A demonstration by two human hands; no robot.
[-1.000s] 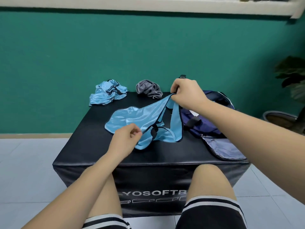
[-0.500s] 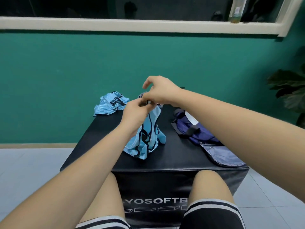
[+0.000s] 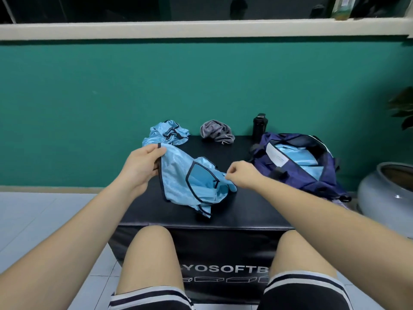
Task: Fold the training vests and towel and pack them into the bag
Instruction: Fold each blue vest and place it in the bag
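On the black box [image 3: 245,211] in front of me, I see the left hand [image 3: 143,166] gripping the blue vest [image 3: 178,175] by its top corner, thumb over the fabric. The right hand [image 3: 242,175] pinches its right edge, fingers curled. The vest's lower part rests on the box. A second vest [image 3: 169,134] and a grey towel [image 3: 218,132] lie crumpled at the far edge, and the bag [image 3: 321,173] sits open at the right.

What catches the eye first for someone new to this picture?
The light blue training vest, held over the black box: the left hand grips its top edge, the right hand pinches its right side. On the box's right lies the open navy bag, with blue fabric inside.
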